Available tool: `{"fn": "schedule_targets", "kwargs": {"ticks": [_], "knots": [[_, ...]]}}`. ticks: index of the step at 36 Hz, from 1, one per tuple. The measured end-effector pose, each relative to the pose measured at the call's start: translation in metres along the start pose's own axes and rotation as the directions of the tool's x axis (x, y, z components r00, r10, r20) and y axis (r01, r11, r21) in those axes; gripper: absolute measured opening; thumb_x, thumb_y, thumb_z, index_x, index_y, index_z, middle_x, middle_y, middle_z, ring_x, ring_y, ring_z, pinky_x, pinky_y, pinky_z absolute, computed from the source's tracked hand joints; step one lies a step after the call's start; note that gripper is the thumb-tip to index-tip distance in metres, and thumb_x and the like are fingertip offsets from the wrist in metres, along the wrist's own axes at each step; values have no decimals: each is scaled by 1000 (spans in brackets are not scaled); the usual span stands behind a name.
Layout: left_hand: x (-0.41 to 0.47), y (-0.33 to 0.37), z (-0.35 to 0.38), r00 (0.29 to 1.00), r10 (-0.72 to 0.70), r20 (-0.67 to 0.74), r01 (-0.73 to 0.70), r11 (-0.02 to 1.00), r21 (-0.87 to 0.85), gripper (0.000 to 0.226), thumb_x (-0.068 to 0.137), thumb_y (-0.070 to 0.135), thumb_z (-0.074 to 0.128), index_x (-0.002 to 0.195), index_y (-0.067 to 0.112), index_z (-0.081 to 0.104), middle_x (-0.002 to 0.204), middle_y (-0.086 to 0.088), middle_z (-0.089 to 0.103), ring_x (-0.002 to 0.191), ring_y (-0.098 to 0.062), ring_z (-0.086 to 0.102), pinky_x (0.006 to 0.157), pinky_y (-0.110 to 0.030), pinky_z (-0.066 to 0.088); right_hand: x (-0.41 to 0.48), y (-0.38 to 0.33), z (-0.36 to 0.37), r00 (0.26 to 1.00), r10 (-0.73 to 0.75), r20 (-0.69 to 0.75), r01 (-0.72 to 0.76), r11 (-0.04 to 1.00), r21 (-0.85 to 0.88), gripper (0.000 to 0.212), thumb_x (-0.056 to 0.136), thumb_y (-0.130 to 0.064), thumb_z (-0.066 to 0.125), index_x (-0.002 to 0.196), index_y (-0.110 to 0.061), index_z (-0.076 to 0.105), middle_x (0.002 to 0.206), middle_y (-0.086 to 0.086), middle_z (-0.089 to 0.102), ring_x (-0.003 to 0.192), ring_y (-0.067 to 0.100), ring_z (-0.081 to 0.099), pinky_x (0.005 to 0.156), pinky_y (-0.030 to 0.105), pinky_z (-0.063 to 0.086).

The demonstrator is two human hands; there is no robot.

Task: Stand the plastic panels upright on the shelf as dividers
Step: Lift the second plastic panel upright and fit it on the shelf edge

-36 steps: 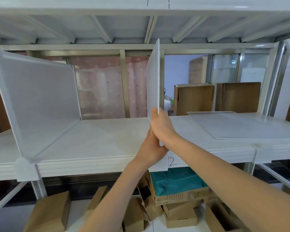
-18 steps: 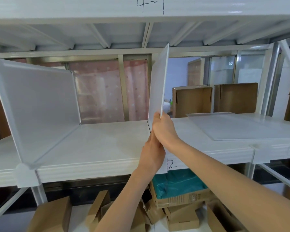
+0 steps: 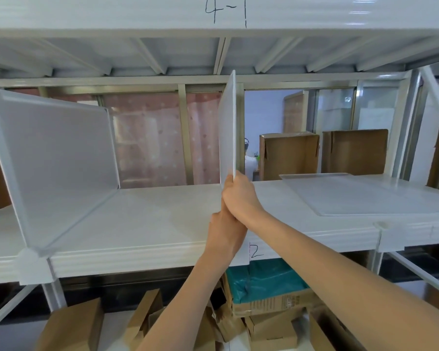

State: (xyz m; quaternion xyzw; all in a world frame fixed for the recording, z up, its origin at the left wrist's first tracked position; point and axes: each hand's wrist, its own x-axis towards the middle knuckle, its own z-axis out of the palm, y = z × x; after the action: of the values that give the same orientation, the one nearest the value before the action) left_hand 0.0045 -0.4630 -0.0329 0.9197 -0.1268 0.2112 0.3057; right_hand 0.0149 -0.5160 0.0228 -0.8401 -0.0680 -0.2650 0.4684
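A translucent white plastic panel stands upright, edge-on to me, over the middle of the white shelf. My right hand grips its near lower edge from the right side. My left hand presses on the same edge just below, partly hidden behind my right hand. A second panel stands upright as a divider at the left, its near corner seated in a white corner connector. A third panel lies flat on the shelf at the right.
The upper shelf's underside with ribs hangs close above the held panel's top. Cardboard boxes stand behind the shelf at the right. On the floor below are more boxes, one with a teal bag.
The held panel has swung from a slight tilt to nearly vertical, and both hands have kept their grip on its lower near edge. The view has tipped up slightly.
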Motion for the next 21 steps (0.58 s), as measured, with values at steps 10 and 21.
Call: {"fn": "schedule_targets", "kwargs": {"ticks": [10, 21], "knots": [[-6, -9, 6, 998, -54, -42, 60, 990, 131, 40, 97, 17, 34, 137, 16, 39, 135, -4, 52, 139, -25, 33, 118, -54, 8, 1, -18, 2, 997, -36, 71, 45, 991, -123, 36, 98, -26, 36, 129, -10, 44, 105, 17, 64, 100, 35, 59, 87, 46, 49], [-3, -9, 14, 993, -95, -72, 97, 995, 25, 39, 93, 18, 31, 129, 13, 43, 109, -6, 61, 114, -25, 53, 113, -55, 22, 32, -38, 3, 935, -158, -317, 171, 985, 15, 27, 101, -16, 34, 112, -6, 56, 58, -5, 43, 61, 22, 52, 46, 22, 32]]}}
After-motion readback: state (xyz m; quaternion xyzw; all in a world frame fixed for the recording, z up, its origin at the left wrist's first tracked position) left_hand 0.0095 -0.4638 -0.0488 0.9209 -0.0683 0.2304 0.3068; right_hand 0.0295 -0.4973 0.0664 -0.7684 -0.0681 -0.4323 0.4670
